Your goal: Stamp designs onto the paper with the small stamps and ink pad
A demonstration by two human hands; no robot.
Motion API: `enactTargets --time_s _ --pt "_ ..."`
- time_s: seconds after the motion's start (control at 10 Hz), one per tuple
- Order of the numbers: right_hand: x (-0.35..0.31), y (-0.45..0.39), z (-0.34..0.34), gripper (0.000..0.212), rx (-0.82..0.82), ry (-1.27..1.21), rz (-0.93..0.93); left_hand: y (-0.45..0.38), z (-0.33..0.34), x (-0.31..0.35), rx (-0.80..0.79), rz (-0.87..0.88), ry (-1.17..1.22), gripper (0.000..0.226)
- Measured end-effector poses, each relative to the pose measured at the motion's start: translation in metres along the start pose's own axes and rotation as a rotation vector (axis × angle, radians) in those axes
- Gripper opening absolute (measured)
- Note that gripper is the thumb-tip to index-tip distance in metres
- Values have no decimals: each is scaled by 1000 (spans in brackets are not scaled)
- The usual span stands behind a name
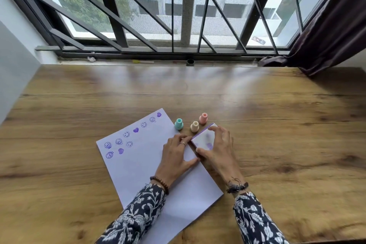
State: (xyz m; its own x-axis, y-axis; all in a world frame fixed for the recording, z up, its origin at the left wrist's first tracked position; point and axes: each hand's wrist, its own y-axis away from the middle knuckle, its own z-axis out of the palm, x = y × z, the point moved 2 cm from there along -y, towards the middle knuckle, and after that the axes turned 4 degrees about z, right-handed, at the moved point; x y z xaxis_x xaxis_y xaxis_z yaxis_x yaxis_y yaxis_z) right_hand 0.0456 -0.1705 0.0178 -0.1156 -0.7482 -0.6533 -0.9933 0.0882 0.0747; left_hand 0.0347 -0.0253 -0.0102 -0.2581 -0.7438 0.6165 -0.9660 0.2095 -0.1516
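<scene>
A white sheet of paper (142, 166) lies tilted on the wooden desk, with several purple smiley and heart prints along its upper left part. At the paper's right edge sits the square ink pad (204, 137), its white lid smudged purple. My right hand (215, 150) grips the ink pad from the right, fingers on its far corner and thumb on its near edge. My left hand (176, 156) rests on the paper and touches the pad's left corner. Three small stamps stand just beyond: teal (178, 124), cream (194, 126) and pink (203, 118).
The wooden desk (277, 134) runs back to a window sill (142, 62) with dark metal bars. A dark curtain (326, 41) hangs at the far right and touches the desk's back corner. A grey wall (13, 69) bounds the left side.
</scene>
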Motion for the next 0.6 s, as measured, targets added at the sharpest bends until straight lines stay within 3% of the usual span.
enactTargets --time_s 0.3,0.6 --pt "3 12 3 72 128 21 124 3 3 -1 -93 -5 -112 88" --pt "-1 20 7 69 215 3 166 0 -7 0 -191 136 -86 81"
